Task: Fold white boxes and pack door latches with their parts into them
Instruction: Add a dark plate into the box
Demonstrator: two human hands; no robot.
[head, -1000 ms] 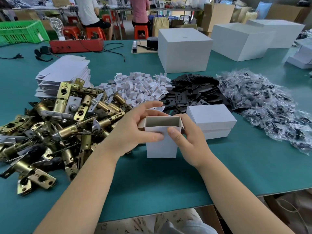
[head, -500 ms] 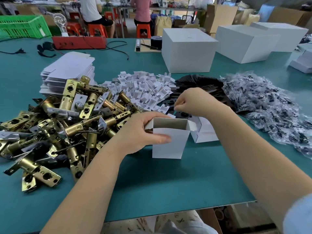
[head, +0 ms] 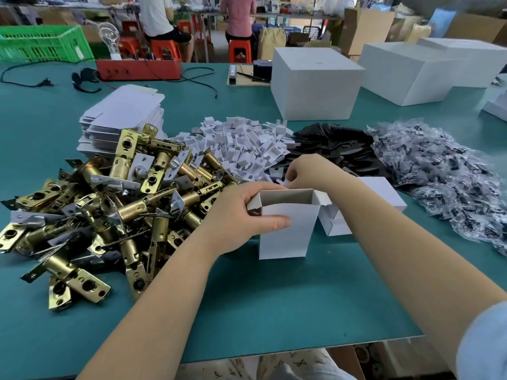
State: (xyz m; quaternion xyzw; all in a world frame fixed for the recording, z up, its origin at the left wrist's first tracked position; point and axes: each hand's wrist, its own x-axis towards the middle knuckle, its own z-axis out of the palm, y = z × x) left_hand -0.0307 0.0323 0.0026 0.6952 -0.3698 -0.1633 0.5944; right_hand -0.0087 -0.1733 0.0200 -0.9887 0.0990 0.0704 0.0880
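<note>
- Teal work surface [head: 274,311] carries a small white cardboard box [head: 285,231] standing upright, top flaps open.
- Left hand [head: 241,215] grips the box, thumb across its front.
- Right hand [head: 307,171], just behind the box, pinches a small white folded card piece [head: 284,182] at the edge of the white card heap [head: 247,144].
- Brass door latches [head: 109,204] are piled at left.
- Black metal plates [head: 334,146] and clear screw bags [head: 444,176] lie farther back.

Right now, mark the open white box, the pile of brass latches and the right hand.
open white cardboard box [head: 285,231], head view, front wall.
pile of brass door latches [head: 120,209], head view, a barrel.
right hand [head: 304,171], head view, back.
</note>
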